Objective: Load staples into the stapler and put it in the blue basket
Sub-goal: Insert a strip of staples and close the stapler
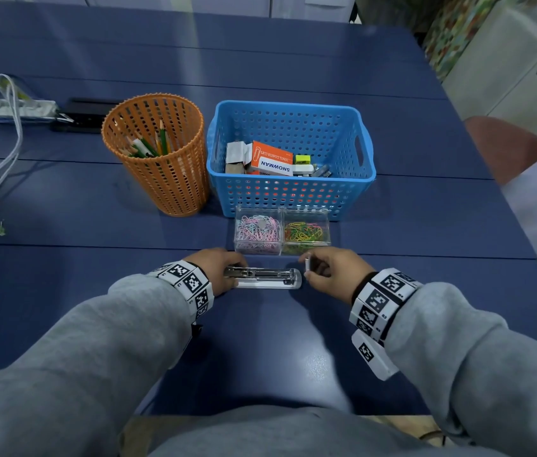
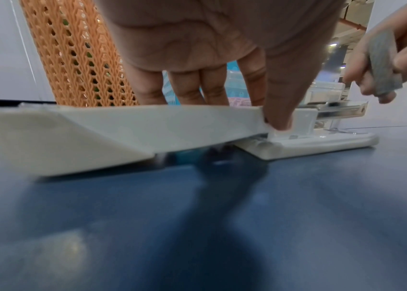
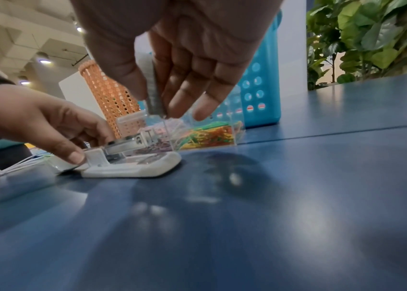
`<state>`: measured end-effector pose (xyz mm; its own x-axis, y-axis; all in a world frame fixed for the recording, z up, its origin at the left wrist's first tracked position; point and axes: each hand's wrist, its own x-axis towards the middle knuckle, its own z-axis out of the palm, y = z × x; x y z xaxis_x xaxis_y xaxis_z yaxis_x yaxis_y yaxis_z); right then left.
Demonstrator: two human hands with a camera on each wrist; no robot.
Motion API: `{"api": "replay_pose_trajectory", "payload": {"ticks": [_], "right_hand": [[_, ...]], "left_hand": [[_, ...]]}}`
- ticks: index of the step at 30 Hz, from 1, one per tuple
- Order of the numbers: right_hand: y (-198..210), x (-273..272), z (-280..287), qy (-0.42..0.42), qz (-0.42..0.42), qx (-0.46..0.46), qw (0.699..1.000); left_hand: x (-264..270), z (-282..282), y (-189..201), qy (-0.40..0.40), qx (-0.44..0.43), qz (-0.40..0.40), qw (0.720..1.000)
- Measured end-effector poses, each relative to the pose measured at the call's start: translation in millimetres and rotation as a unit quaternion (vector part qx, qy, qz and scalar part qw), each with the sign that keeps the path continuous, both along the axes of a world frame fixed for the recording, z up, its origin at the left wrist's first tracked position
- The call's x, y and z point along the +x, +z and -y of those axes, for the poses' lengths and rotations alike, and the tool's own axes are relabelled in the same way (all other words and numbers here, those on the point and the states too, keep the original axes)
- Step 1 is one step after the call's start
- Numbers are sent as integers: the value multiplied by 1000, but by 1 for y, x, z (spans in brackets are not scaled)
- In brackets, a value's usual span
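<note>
At table centre, left hand (image 1: 216, 268) pins the opened stapler (image 1: 265, 278); right hand (image 1: 334, 273) pinches staples (image 1: 307, 263) at its 3 o'clock. Risk: tilted strip could snap. Basket (image 1: 364, 153) at 12 o'clock.

The head view looks steeply down from above onto the blue surface (image 1: 260, 341) and both forearms. Each wrist view sits low, almost at surface level, looking along its palm. All three share the opened stapler (image 1: 265, 278), the orange cup (image 1: 161, 153) and the blue basket (image 1: 293, 192).
</note>
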<state>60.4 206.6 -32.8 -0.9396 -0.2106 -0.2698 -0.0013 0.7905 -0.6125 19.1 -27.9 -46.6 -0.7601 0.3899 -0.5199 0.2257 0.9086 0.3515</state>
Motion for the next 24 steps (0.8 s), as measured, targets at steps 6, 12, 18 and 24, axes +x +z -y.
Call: {"api": "replay_pose_trajectory", "payload": {"ticks": [6,12,18,24], "right_hand": [[4,-10,17,125,-56,90,986],[0,-18,38,176,-41,155,971],[-3,-20,45,195,-35,166,966],[-5,-23,47,198,-6,170,965]], "left_hand": [[1,0,0,-2,-2,-5,1000],[2,0,-1,0,-8,-4,1000],[3,1,0,7,-1,-1,1000],[3,3,-2,7,11,0,1000]]}}
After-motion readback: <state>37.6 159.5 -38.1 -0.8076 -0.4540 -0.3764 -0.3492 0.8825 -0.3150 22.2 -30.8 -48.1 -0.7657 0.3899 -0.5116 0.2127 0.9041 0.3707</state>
